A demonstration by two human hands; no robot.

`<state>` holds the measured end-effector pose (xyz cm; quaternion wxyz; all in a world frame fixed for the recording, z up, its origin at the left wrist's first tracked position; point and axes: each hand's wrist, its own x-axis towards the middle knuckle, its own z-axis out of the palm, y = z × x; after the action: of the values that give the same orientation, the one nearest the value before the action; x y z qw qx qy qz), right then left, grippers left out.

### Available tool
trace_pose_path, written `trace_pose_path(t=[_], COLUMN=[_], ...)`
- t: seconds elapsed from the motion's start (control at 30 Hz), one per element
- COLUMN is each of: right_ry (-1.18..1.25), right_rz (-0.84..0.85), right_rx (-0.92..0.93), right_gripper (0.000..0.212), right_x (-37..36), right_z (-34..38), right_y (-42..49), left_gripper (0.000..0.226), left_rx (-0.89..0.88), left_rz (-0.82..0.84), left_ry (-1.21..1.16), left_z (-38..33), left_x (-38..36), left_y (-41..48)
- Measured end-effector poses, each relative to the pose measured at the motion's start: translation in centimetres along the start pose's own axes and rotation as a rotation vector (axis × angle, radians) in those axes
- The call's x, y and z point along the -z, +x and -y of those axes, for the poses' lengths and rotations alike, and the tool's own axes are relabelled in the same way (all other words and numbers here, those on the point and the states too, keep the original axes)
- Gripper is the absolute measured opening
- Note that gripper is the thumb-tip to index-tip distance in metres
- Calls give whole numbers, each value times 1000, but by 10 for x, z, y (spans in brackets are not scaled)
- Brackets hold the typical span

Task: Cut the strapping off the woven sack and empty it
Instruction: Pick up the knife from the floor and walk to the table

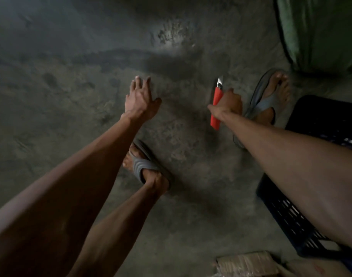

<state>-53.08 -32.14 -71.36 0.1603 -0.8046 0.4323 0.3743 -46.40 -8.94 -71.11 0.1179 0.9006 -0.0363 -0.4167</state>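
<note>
My right hand (pixel 230 101) grips a red utility knife (pixel 216 108) with its silver blade out, pointing away from me above the floor. My left hand (pixel 140 96) hangs over the bare concrete with fingers spread and holds nothing. A green woven sack (pixel 321 33) stands at the top right corner, only partly in view, beyond my right foot. No strapping shows on the part I can see.
A dark plastic crate (pixel 291 212) sits on the floor at the right, under my right forearm. A brownish wrapped package (pixel 247 263) lies at the bottom edge. My feet in grey sandals (pixel 143 166) stand on stained concrete floor (pixel 71 86).
</note>
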Motion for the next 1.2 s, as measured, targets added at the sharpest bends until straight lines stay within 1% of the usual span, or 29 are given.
trace_pose_path(t=[0.13,0.2,0.3,0.37,0.47,0.57,0.7,0.83,0.93,1.13,1.2], right_ry=[-30,-70,-108,-126,-66,53,176,280,310,320,319], right_rz=[10,-1,-60,-97,-120,-175,-282,-377,-431,-520,-549], right_rx=[88,126,151,185,220,254,357,450,498,611,637], right_gripper=[61,58,53,54,52,44,36,38,38,43,41], right_x=[54,95,170,223,299,365,425,470,500,556,576], right_z=[-5,-4,0,7,21,37,62,100,127,176,193], right_y=[-61,-103,-180,-237,-325,-414,-509,-568,-596,-612,-609], left_gripper=[77,75,71,70,70,69,70,74,72,73,73], left_rx=[14,12,-9,-16,-22,-30,-66,-131,-171,-229,-239], left_rz=[66,85,78,45,-27,-144,-317,-450,-535,-637,-661], left_ry=[3,18,12,-24,-61,-108,-124,-60,-46,-61,-62], left_z=[6,2,-15,-30,-50,-63,-69,-73,-80,-99,-105], left_x=[31,59,116,166,248,327,416,490,538,615,636], left_y=[-74,-123,-201,-254,-329,-397,-468,-505,-518,-521,-511])
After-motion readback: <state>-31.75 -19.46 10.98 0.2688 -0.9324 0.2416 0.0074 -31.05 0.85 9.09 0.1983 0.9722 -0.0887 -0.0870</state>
